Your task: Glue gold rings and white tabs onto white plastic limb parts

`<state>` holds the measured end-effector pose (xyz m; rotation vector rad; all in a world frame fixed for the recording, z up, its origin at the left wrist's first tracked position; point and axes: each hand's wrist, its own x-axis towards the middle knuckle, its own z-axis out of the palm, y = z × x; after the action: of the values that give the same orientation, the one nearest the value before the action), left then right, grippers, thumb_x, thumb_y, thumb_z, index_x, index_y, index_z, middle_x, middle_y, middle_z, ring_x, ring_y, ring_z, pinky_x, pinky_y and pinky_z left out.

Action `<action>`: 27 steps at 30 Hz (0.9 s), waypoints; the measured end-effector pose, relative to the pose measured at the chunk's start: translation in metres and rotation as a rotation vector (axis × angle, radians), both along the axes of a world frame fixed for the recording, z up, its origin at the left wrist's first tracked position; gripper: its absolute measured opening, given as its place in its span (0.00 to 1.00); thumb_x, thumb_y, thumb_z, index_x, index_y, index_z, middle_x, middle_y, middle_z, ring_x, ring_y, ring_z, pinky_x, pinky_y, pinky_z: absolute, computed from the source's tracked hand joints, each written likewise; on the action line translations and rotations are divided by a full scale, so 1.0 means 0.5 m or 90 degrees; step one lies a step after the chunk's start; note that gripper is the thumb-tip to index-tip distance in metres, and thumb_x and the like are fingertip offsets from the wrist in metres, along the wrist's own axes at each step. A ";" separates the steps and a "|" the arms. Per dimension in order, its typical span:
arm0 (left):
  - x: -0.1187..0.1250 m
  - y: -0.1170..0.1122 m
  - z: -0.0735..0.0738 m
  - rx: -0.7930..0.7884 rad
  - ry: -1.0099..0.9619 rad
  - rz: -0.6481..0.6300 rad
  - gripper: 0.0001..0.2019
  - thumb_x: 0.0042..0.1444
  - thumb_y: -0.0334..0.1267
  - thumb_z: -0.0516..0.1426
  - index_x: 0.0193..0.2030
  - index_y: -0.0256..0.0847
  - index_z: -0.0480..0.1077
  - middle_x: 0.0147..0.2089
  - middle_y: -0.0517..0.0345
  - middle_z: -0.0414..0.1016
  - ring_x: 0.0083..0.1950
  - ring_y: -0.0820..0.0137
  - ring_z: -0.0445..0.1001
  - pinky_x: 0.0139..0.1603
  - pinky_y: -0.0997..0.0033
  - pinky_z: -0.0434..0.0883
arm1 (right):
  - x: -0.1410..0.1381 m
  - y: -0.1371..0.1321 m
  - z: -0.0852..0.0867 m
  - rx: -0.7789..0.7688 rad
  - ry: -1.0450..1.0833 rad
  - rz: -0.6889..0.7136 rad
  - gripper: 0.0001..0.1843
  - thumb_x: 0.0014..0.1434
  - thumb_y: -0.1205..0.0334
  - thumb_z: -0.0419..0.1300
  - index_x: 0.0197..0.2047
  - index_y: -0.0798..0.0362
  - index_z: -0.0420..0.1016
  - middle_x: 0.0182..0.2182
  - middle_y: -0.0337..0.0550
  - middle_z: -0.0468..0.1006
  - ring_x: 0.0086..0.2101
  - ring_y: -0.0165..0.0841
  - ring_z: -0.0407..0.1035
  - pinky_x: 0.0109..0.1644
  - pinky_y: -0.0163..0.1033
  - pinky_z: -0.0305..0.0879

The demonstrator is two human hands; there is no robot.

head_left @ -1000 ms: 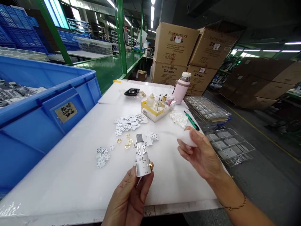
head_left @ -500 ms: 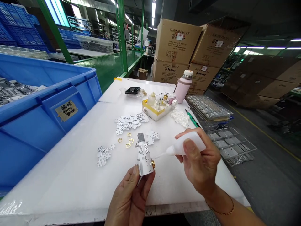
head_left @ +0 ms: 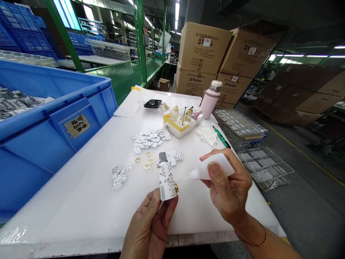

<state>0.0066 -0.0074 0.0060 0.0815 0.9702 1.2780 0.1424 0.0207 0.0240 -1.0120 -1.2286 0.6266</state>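
Observation:
Between the thumb and fingers of my left hand stands a white and grey model part, roughly cylindrical with lattice pieces and a grey top. A gold ring sits on its right side. My right hand is closed around a white squeeze bottle, tilted so its thin clear nozzle points left. The nozzle tip is close to the part near the gold ring; whether they touch I cannot tell. Several loose gold rings lie beyond on the table, beside small white plates with square marks.
A pile of white plates lies farther back, near a yellow-edged tray of small bottles. A pink flask, crumpled tissue and a green cutter are at the right. A large blue crate borders the left side.
The two hands, the model part and the bottle keep nearly the same places. The view has shifted very slightly.

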 end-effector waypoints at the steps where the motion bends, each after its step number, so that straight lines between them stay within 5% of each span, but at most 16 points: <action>1: 0.000 0.000 0.000 0.001 -0.001 0.000 0.08 0.59 0.26 0.56 0.36 0.34 0.77 0.46 0.47 0.80 0.46 0.65 0.79 0.54 0.62 0.75 | 0.000 0.000 0.000 0.001 -0.002 -0.001 0.09 0.62 0.52 0.59 0.37 0.48 0.72 0.28 0.37 0.68 0.22 0.28 0.61 0.23 0.35 0.60; 27: -0.001 -0.001 -0.001 -0.003 -0.021 0.015 0.07 0.59 0.26 0.56 0.36 0.35 0.77 0.45 0.49 0.79 0.46 0.64 0.79 0.53 0.62 0.75 | 0.003 -0.007 -0.003 0.049 0.027 -0.021 0.10 0.61 0.49 0.60 0.36 0.46 0.74 0.26 0.40 0.67 0.24 0.31 0.59 0.21 0.35 0.53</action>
<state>0.0062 -0.0078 0.0053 0.0456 0.9489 1.2943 0.1439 0.0173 0.0223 -0.9490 -1.1886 0.5687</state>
